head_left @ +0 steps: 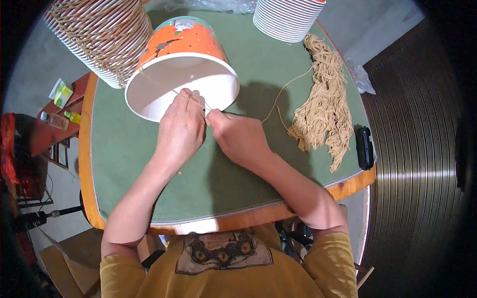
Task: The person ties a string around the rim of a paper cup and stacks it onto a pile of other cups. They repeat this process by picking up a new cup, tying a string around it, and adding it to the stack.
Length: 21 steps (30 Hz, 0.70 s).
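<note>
An orange paper bucket [186,43] with a white inside and dark star shapes lies tipped on the green cloth, its mouth facing me. A thin tan string [160,82] runs from the bucket's left rim across the mouth to my fingers. My left hand [183,121] pinches the string just in front of the lower rim. Close beside it, my right hand [237,134] is closed on the same string, the fingertips almost meeting. From the right hand the string trails off toward a loose bundle of tan strings [323,107] on the right.
A tall leaning stack of white-rimmed buckets [104,37], draped with tan strings, stands at the left. Another bucket stack [288,20] is at the far right. A black case [364,148] lies by the table's right edge. Bottles [54,120] sit on a red stool beyond the left edge.
</note>
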{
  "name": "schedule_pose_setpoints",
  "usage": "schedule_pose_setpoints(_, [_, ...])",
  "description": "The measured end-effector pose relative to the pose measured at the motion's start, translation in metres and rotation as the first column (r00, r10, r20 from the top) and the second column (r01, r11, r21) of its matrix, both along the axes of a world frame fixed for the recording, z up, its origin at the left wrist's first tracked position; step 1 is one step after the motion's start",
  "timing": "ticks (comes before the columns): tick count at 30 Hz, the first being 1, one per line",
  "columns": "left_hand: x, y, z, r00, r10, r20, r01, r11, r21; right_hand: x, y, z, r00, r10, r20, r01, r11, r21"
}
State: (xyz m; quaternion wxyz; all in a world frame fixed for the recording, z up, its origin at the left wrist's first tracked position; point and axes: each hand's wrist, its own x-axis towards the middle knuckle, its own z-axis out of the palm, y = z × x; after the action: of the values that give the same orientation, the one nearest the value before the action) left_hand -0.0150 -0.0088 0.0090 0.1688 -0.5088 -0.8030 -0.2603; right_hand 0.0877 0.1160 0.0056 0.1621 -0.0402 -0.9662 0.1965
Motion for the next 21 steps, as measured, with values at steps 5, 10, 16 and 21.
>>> schedule_pose_setpoints(5, [-0.01,-0.008,0.007,0.972,-0.043,0.229,0.053,0.998,-0.04,0.003,0.0,0.001,0.997,-0.074,-0.02,0.068,0.971,-0.228])
schedule_pose_setpoints(10, [-0.002,-0.013,0.018,0.984,-0.11,0.138,0.113,0.993,-0.017,0.002,0.006,0.004,0.994,-0.104,0.028,0.107,0.912,-0.395])
schedule_pose_setpoints(16, [0.003,-0.017,0.03,0.985,-0.035,-0.169,0.025,0.998,-0.06,0.005,0.014,0.016,0.998,-0.032,-0.045,-0.008,0.732,-0.681])
schedule_pose_setpoints(21, [0.01,-0.022,0.06,0.979,0.035,-0.198,-0.022,0.997,0.068,0.014,0.01,0.048,0.983,-0.071,-0.172,-0.069,0.716,-0.694])
